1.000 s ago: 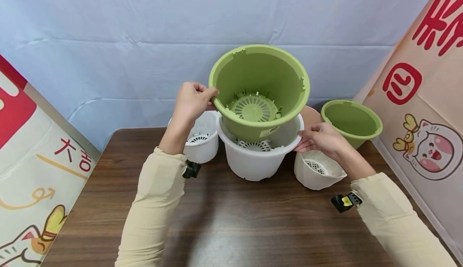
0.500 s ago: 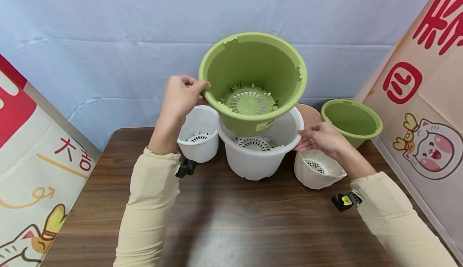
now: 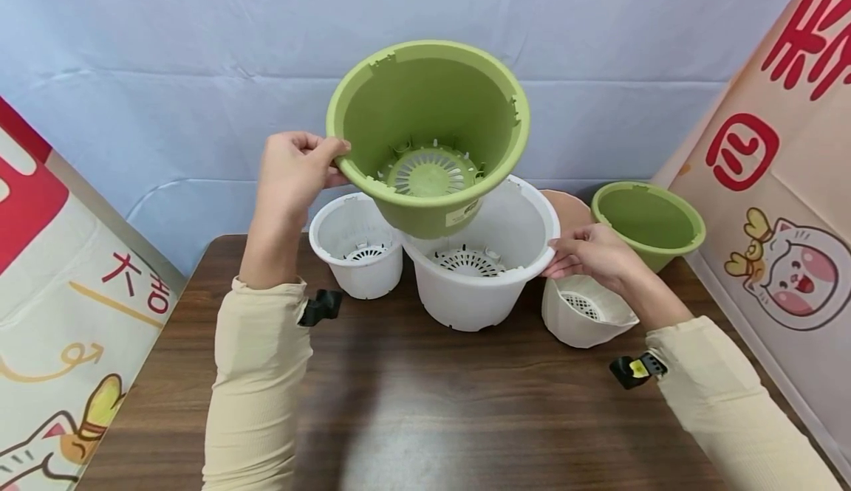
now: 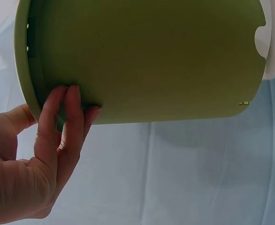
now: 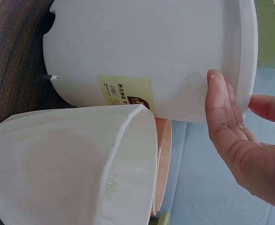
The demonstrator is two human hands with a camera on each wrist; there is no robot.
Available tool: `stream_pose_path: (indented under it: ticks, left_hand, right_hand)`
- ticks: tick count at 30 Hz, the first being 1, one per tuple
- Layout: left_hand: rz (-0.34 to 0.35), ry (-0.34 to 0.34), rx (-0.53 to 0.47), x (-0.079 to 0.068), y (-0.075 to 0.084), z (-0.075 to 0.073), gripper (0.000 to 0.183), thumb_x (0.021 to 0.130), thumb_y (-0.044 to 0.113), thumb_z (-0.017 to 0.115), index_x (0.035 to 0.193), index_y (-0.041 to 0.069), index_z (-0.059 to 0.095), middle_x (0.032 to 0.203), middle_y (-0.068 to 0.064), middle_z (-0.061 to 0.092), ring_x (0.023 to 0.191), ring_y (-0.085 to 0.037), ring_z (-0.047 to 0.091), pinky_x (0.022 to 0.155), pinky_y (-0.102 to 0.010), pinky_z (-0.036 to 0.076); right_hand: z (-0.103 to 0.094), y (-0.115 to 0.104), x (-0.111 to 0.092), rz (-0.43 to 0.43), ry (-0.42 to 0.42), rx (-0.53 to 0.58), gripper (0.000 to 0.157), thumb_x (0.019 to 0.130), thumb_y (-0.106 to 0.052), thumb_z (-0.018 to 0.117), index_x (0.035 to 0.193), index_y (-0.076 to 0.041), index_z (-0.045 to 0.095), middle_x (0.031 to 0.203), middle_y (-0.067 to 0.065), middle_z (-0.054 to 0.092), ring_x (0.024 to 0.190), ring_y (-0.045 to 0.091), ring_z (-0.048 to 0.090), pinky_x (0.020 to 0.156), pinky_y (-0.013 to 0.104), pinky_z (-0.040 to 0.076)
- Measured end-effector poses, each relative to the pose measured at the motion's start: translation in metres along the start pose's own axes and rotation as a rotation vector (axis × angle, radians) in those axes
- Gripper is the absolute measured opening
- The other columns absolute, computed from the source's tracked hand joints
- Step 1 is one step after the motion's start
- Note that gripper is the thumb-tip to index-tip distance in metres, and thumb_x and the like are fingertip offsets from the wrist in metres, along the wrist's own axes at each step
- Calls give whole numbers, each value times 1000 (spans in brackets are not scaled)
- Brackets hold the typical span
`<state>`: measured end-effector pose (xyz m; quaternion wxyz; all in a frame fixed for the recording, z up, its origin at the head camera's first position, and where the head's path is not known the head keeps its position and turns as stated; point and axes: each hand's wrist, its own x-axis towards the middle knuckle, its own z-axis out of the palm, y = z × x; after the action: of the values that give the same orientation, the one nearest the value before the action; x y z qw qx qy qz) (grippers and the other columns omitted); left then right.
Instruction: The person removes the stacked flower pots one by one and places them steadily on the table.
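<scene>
My left hand [image 3: 292, 173] pinches the left rim of a large green flower pot [image 3: 425, 107], thumb over the lip and fingers on the outer wall, as the left wrist view also shows. The pot hangs tilted above the large white flower pot [image 3: 468, 306], its base overlapping that pot's left rim in the head view. Slots pierce the floors of both pots. At the white pot's right rim, my right hand [image 3: 592, 255] pinches the edge, its fingers [image 5: 218, 101] lying along the outer wall. The white pot stands upright on the table and carries a label [image 5: 127, 93].
A smaller white pot [image 3: 355, 244] stands left of the large one. To the right are a cream faceted pot [image 3: 585, 328], a partly hidden terracotta-coloured pot [image 3: 566, 209] and a smaller green pot [image 3: 648, 221]. Behind the wooden table [image 3: 425, 410] hangs a pale blue cloth [image 3: 233, 48].
My left hand has lifted the large green pot up and leftward, out of the large white pot. More of the white pot's inside now shows. The right hand has stayed at the rim.
</scene>
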<state>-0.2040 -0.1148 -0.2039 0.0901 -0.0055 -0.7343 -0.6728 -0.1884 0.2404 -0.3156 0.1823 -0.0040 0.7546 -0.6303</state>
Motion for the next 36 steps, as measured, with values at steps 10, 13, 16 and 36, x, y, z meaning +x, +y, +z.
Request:
stream_pose_path:
  ticks: [10, 13, 16, 36]
  left_hand:
    - [18, 65, -32, -3, -2, -26, 10, 83, 0, 58, 78, -6, 63, 93, -21, 56, 58, -11, 64, 63, -24, 56]
    - [20, 80, -50, -4, -4, -35, 10, 83, 0, 59, 77, -5, 63, 94, -22, 55, 58, -11, 64, 63, -23, 56]
    - [19, 101, -57, -5, -5, -42, 10, 82, 0, 60, 75, -4, 63, 92, -19, 54, 57, -10, 63, 62, -23, 56]
    - [-27, 212, -66, -18, -22, -91, 10, 83, 4, 62, 74, -1, 64, 79, -6, 60, 56, -9, 61, 61, -22, 56]
  right_hand:
    - [0, 0, 0, 5, 4, -13, 28, 94, -3, 44, 108, 22, 42, 73, 13, 65, 67, 17, 66, 70, 31, 57]
    - [0, 1, 0, 4, 6, -11, 28, 94, -3, 44, 107, 21, 42, 73, 13, 65, 67, 18, 66, 70, 31, 57]
    - [0, 1, 0, 3, 7, -8, 27, 94, -4, 44, 106, 21, 43, 73, 13, 65, 67, 18, 66, 69, 30, 57]
    - [2, 0, 0, -2, 12, -5, 25, 94, -4, 45, 103, 20, 43, 73, 15, 66, 67, 18, 66, 67, 29, 57]
